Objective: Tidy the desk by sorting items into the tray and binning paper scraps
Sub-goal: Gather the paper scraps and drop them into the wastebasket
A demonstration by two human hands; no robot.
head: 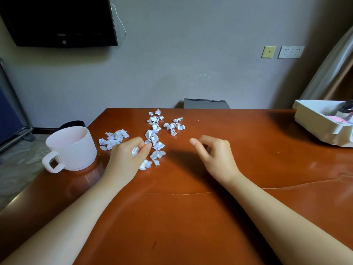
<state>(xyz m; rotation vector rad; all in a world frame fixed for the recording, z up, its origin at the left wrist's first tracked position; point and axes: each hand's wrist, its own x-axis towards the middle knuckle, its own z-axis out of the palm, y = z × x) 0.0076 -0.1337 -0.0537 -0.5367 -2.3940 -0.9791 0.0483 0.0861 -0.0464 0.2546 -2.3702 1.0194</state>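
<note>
Several crumpled white paper scraps (155, 134) lie scattered over the middle-left of the brown desk (191, 207). My left hand (127, 156) is curled at the near end of that pile and holds a white paper scrap (135, 150) between fingers and thumb. My right hand (214, 153) hovers over bare wood to the right of the scraps, its fingers loosely curled and holding nothing. A white tray (315, 119) sits at the desk's far right edge with a few items inside. A dark bin (206, 103) stands behind the desk's far edge.
A white ribbed mug (72, 148) stands near the desk's left edge, close to my left hand. A second dark round container (73, 123) shows just behind the mug. A black screen (61, 22) hangs on the wall at upper left.
</note>
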